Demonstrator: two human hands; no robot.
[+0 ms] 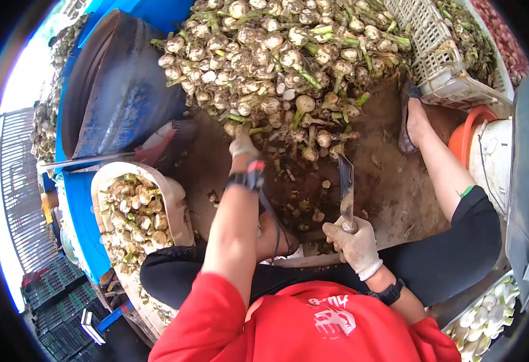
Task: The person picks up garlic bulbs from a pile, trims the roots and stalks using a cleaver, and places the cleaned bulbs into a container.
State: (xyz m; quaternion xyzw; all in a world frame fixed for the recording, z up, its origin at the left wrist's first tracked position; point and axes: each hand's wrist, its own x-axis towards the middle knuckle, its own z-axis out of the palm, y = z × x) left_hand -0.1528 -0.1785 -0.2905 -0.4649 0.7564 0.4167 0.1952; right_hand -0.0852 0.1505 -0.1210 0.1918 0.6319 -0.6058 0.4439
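Observation:
My left hand (242, 143), in a pale glove, reaches to the near edge of a large heap of garlic bulbs (258, 54). Its fingers close around a soil-stained garlic bulb (231, 128), though the wrist partly hides them. In my gloved right hand (355, 241) I hold a knife (346, 190) by its handle. The long dark blade points away from me, its tip beside the bulbs at the heap's edge. Many bulbs carry dirt, roots and short green stems.
At my left stands a pale tub (177, 199) of trimmed bulbs, behind it a blue barrel (125, 84). A white crate (427, 54) and an orange-rimmed bucket (493, 151) stand right. Pale bulbs (484, 317) lie lower right. My bare feet frame the soil-strewn floor (385, 181).

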